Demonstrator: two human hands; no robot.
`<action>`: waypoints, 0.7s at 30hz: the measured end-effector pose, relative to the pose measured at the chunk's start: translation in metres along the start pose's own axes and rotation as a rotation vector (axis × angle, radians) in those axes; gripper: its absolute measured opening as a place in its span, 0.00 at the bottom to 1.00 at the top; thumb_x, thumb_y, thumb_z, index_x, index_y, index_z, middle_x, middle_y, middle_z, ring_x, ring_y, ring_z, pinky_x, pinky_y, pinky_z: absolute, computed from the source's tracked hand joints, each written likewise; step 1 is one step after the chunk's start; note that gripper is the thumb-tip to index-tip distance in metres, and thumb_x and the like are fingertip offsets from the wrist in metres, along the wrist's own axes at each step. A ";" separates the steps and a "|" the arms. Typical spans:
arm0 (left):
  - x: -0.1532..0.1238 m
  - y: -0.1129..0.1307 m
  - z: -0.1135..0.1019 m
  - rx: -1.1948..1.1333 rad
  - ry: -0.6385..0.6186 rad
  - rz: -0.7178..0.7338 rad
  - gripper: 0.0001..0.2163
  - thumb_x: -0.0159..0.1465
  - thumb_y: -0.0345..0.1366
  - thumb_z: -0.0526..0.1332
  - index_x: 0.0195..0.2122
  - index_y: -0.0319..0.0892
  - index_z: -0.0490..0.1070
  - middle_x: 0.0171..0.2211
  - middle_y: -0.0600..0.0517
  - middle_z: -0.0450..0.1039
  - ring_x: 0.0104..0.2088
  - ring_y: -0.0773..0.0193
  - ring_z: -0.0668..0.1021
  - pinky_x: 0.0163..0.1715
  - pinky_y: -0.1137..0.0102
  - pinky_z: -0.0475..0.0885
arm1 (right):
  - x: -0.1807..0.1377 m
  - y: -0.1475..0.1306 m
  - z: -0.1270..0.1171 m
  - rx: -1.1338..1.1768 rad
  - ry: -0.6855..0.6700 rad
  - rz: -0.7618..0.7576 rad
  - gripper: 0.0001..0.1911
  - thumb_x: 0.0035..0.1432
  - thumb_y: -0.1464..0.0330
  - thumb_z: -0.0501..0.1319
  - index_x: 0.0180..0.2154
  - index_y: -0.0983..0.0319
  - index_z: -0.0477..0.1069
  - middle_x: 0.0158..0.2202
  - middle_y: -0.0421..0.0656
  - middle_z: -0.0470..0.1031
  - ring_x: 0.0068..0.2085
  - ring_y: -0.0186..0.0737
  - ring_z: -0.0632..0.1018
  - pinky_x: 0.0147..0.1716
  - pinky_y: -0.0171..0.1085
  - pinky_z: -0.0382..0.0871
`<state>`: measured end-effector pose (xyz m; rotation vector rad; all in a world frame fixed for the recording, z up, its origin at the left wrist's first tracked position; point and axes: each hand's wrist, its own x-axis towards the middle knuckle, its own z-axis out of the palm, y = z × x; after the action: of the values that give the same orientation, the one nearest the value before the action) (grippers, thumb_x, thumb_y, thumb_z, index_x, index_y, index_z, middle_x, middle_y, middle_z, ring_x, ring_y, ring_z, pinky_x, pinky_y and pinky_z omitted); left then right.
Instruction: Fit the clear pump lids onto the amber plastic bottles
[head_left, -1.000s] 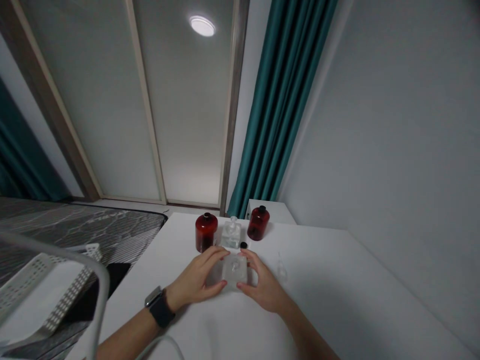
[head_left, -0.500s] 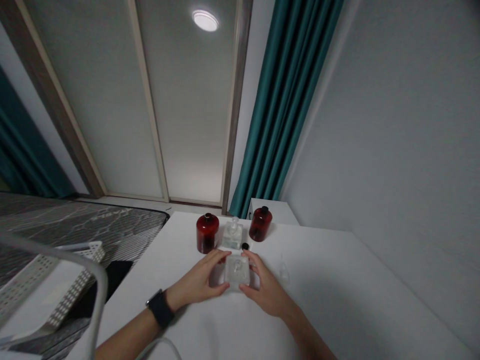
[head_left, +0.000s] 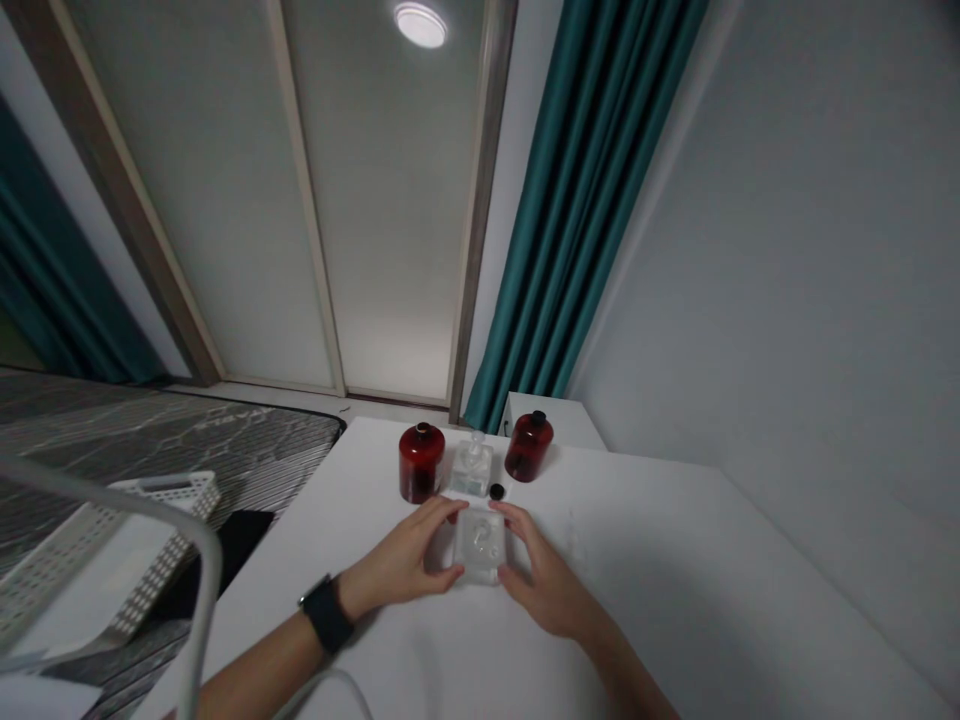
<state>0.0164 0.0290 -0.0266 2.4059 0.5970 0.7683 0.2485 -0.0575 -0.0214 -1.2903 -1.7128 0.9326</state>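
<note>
Now left hand (head_left: pixel 409 565) and right hand (head_left: pixel 546 588) clasp the clear square bottle (head_left: pixel 480 545) on the tabletop (head_left: pixel 675 600), a black cap (head_left: pixel 496 491) lying loose nearby.

A white tabletop (head_left: pixel 675 600), seen from its near edge. Close to the far edge stand two dark red bottles with black caps, the left red bottle (head_left: pixel 418 462) and the right red bottle (head_left: pixel 528 447), with a clear glass bottle (head_left: pixel 472 470) just between them. A small black cap (head_left: pixel 496 492) lies loose in front of that row. Toward the middle, a clear square container (head_left: pixel 480 545) rests flat on the tabletop.
</note>
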 end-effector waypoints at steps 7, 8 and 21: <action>0.000 -0.002 0.001 -0.008 0.002 -0.011 0.31 0.57 0.33 0.65 0.61 0.42 0.57 0.55 0.42 0.68 0.53 0.51 0.73 0.55 0.56 0.71 | 0.014 0.026 -0.007 -0.365 0.332 -0.102 0.26 0.59 0.77 0.48 0.58 0.59 0.61 0.54 0.50 0.71 0.55 0.46 0.73 0.55 0.52 0.68; 0.000 -0.001 0.001 -0.012 0.005 -0.013 0.31 0.57 0.33 0.65 0.61 0.42 0.57 0.55 0.42 0.68 0.53 0.51 0.74 0.55 0.56 0.71 | 0.017 0.028 -0.007 -0.423 0.328 -0.118 0.25 0.59 0.77 0.48 0.58 0.60 0.62 0.53 0.51 0.72 0.54 0.48 0.73 0.56 0.53 0.68; 0.000 0.004 -0.002 0.008 0.022 0.023 0.30 0.58 0.34 0.64 0.61 0.43 0.57 0.52 0.43 0.70 0.48 0.53 0.76 0.52 0.57 0.72 | 0.066 0.033 -0.009 -0.633 0.155 -0.098 0.23 0.57 0.79 0.57 0.53 0.60 0.70 0.50 0.51 0.73 0.51 0.52 0.74 0.52 0.47 0.68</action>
<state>0.0164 0.0268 -0.0225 2.4178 0.5831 0.8043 0.2578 0.0142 -0.0368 -1.6019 -2.0016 0.2154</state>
